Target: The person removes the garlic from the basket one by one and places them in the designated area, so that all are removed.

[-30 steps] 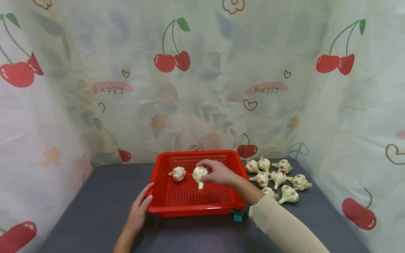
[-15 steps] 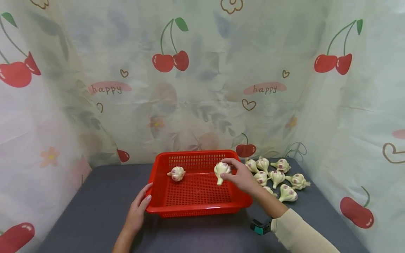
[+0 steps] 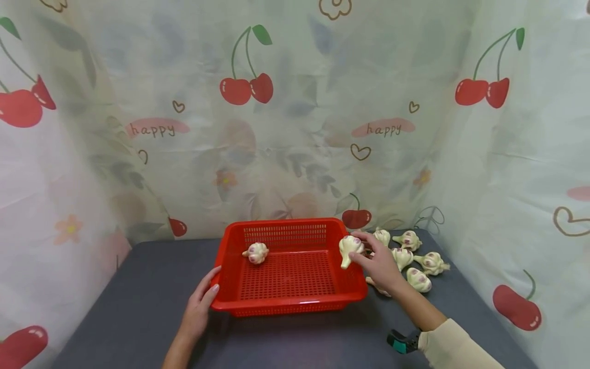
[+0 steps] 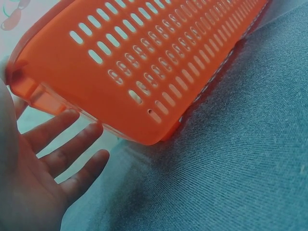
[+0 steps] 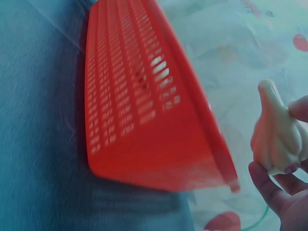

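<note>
My right hand pinches a garlic bulb between thumb and fingers, above the right rim of the red plastic basket. In the right wrist view this bulb hangs beyond the basket's end, apart from it. Another garlic bulb lies inside the basket, towards its left side. At the basket's left rim, my left hand holds on with thumb and forefinger. The left wrist view has the other fingers spread loosely below the rim.
Several garlic bulbs lie in a group on the dark tabletop, right of the basket; my right hand covers part of the group. A cherry-print curtain closes off the back and sides. A black wrist strap shows by the right sleeve.
My right hand has carried the garlic bulb rightward, from over the basket's middle to above its right rim. My left hand keeps its place on the left rim.
</note>
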A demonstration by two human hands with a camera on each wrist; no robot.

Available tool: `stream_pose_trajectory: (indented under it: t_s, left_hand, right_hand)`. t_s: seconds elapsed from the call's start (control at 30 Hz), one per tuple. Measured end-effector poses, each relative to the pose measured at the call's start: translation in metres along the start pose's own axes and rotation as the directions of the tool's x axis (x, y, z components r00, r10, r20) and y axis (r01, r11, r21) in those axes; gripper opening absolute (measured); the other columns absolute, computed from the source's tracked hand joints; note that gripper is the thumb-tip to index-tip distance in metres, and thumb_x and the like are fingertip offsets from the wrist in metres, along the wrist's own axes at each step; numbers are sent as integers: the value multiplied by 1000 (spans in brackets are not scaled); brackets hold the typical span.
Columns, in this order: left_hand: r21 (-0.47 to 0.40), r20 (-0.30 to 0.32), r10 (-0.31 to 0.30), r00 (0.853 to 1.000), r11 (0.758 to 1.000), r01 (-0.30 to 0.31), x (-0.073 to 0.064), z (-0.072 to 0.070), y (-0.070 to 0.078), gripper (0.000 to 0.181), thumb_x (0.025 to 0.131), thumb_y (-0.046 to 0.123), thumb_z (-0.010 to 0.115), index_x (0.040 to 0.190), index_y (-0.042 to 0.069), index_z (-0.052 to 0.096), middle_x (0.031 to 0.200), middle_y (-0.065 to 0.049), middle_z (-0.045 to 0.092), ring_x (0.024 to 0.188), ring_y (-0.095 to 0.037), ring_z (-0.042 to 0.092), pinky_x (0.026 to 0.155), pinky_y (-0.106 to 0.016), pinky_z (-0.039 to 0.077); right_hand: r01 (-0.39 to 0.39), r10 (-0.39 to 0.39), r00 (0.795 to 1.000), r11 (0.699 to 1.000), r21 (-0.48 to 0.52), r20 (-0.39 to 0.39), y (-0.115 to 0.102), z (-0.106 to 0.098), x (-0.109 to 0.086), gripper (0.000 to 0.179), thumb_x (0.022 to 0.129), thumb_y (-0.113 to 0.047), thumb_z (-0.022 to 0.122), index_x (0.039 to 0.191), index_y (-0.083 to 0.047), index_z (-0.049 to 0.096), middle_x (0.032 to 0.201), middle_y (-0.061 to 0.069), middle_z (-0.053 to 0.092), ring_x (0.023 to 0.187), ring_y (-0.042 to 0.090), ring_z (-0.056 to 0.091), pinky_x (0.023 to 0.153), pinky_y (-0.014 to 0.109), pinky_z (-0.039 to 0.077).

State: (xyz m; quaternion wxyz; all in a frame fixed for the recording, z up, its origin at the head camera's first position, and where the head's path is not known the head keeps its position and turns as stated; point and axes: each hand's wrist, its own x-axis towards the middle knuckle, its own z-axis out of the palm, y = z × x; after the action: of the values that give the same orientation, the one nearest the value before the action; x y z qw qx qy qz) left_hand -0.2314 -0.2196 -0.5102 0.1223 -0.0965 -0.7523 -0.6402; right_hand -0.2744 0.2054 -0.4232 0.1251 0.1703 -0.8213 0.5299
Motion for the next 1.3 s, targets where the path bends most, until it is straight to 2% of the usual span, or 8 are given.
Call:
stream_pose_trajectory:
  t_s: [0.27, 0.47, 0.7, 0.83, 0.93, 1.07, 1.2, 1.3]
  left_hand:
    - [-11, 3, 7, 1000, 1000, -7, 0, 1, 0, 43, 104, 19, 45, 147, 11, 43, 138, -18, 50, 110, -20, 56, 87, -20, 45]
    - [-8, 6, 3, 1000, 1000, -3, 0, 0, -1, 43, 104, 19, 44, 147, 12, 42, 138, -18, 50, 109, -21, 56, 87, -20, 46]
    - [-20, 9, 9, 1000, 1000, -9, 0, 0, 0, 43, 105, 18, 44, 147, 10, 42, 137, -19, 50, 109, -23, 57, 87, -20, 46]
    - [-17, 10, 19, 1000, 1000, -19, 0, 0, 0, 43, 105, 17, 44, 147, 10, 42, 138, -19, 50, 110, -22, 56, 87, -20, 46]
    - [-14, 13, 17, 1000, 1000, -17, 0, 0, 1, 43, 105, 18, 44, 147, 10, 41, 139, -18, 49, 111, -23, 56, 88, -20, 46]
    - [-5, 15, -4, 1000, 1000, 4, -1, -1, 2, 44, 105, 19, 43, 148, 12, 41, 140, -18, 48, 112, -26, 54, 88, -21, 46]
    - [-1, 15, 2, 1000, 1000, -2, -1, 0, 3, 44, 105, 19, 44, 148, 12, 41, 141, -17, 48, 113, -24, 54, 89, -20, 45]
    - [-4, 13, 15, 1000, 1000, -15, -1, 0, 2, 43, 105, 19, 44, 147, 11, 41, 140, -18, 48, 112, -21, 54, 89, -19, 45]
  right_hand:
    - [37, -46, 996, 994, -107, -81, 10, -24, -15, 45, 92, -4, 65, 135, -1, 52, 128, 18, 57, 110, 33, 55, 76, 23, 50]
    - [8, -27, 987, 992, -123, -157, -7, -37, -27, 44, 90, 0, 65, 131, 5, 53, 126, 23, 56, 108, 36, 54, 75, 21, 49]
    - [-40, 12, 969, 993, -110, -245, 23, -54, -32, 47, 90, -7, 68, 134, 0, 53, 129, 17, 54, 107, 12, 51, 72, 15, 47]
    - [-44, 6, 956, 992, -121, -294, 33, -62, -37, 48, 90, -11, 70, 134, -1, 53, 130, 16, 54, 103, 0, 49, 76, 12, 44]
    - [-76, 25, 940, 988, -137, -341, 35, -67, -39, 47, 91, -14, 70, 133, -2, 54, 128, 14, 55, 101, -2, 49, 78, 10, 40]
    - [-111, 54, 918, 986, -123, -393, 38, -75, -42, 46, 90, -16, 72, 131, -2, 56, 122, 8, 57, 99, 0, 50, 74, 10, 43]
    - [-144, 66, 896, 979, -147, -439, 44, -85, -45, 45, 89, -16, 71, 129, -2, 57, 117, 0, 57, 99, -3, 49, 73, 10, 42]
    - [-170, 65, 880, 968, -185, -470, 50, -90, -48, 43, 90, -15, 71, 128, -2, 58, 116, 0, 57, 99, -4, 47, 73, 9, 40]
